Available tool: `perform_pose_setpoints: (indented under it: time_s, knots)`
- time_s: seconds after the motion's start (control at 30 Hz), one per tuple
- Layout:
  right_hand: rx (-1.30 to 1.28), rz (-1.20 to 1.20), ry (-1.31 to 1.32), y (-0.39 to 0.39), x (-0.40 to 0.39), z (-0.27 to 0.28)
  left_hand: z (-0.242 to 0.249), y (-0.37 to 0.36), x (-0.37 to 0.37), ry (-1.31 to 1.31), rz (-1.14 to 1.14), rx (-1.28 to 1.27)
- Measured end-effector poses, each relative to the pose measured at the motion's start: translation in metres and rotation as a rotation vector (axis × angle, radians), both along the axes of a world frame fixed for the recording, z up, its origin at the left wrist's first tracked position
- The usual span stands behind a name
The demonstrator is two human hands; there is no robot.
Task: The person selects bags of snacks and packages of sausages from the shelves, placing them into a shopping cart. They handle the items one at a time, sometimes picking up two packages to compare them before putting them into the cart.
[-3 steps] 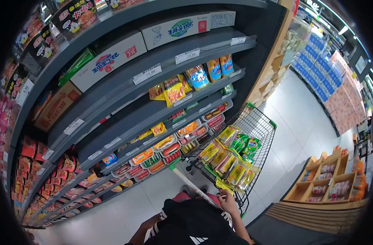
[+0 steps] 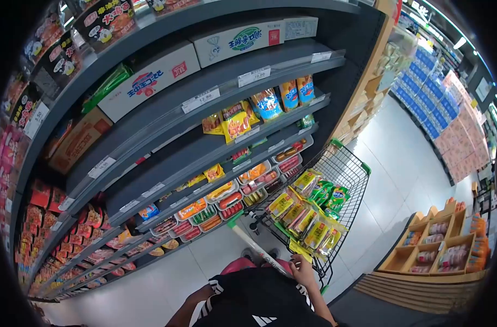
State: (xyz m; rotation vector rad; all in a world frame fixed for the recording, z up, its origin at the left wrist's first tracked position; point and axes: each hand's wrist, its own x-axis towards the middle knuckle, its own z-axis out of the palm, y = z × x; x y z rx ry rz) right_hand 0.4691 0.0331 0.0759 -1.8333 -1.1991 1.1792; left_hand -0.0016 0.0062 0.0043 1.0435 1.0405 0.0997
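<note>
A shopping cart [image 2: 353, 192] with a black wire basket and green corners stands in front of me, angled to the right. Its white handle [image 2: 254, 243] slants across just ahead of my body. My right hand [image 2: 301, 270] is at the near end of this handle, fingers curled around it. In the basket lie several yellow-labelled packs [image 2: 305, 222] and green bags [image 2: 334, 197]. Of my left arm, the forearm [image 2: 193, 303] shows low beside my black shirt; the fingers of that hand are hidden.
Curved dark shelving [image 2: 166, 125] fills the left, holding white cartons [image 2: 150, 82], snack bags [image 2: 267, 104] and trays of packaged food [image 2: 221, 191]. Pale floor tiles [image 2: 387, 158] run along the aisle. A wooden display bin [image 2: 422, 248] stands right of the cart, with stacked blue boxes [image 2: 422, 87] beyond.
The view has shifted slightly, so the shelves and cart appear a little further right. My right hand stays at the handle.
</note>
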Motion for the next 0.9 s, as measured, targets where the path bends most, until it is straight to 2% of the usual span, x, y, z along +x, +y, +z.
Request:
perform_pose_setpoints:
  time_s: [0.1, 0.2, 0.27, 0.37, 0.4, 0.43, 0.53, 0.57, 0.63, 0.7, 0.9]
  knots:
    - [-0.034, 0.075, 0.015, 0.003, 0.000, -0.004, 0.000, 0.011, 0.014, -0.003, 0.045, -0.012]
    - [-0.029, 0.145, -0.036, 0.009, 0.000, 0.018, 0.002, 0.012, 0.026, -0.003, 0.217, -0.040]
    - [-0.003, 0.150, -0.067, 0.013, 0.002, 0.031, 0.007, 0.010, 0.032, -0.012, 0.398, -0.158]
    - [0.065, 0.167, -0.084, 0.015, 0.009, 0.049, 0.026, 0.009, 0.039, -0.020, 0.686, -0.469]
    - [0.098, 0.177, -0.082, 0.017, 0.010, 0.057, 0.025, 0.009, 0.041, -0.017, 0.725, -0.485]
    - [0.077, 0.132, -0.031, 0.024, 0.007, 0.087, -0.005, 0.002, 0.035, -0.079, 0.728, -0.354]
    - [0.473, 0.128, -0.091, 0.036, 0.000, 0.190, -0.028, -0.018, 0.045, -0.012, 0.604, 0.232]
    - [0.695, 0.153, 0.001, 0.035, 0.002, 0.223, -0.032, -0.019, 0.048, 0.027, 0.583, 0.314]
    - [1.129, 0.233, 0.203, 0.033, 0.005, 0.285, -0.039, -0.016, 0.051, 0.090, 0.559, 0.311]
    - [1.368, 0.228, 0.360, 0.036, -0.002, 0.319, -0.045, -0.014, 0.052, 0.142, 0.537, 0.271]
    - [1.521, 0.103, 0.483, 0.047, -0.017, 0.349, -0.051, -0.010, 0.050, 0.218, 0.497, 0.240]
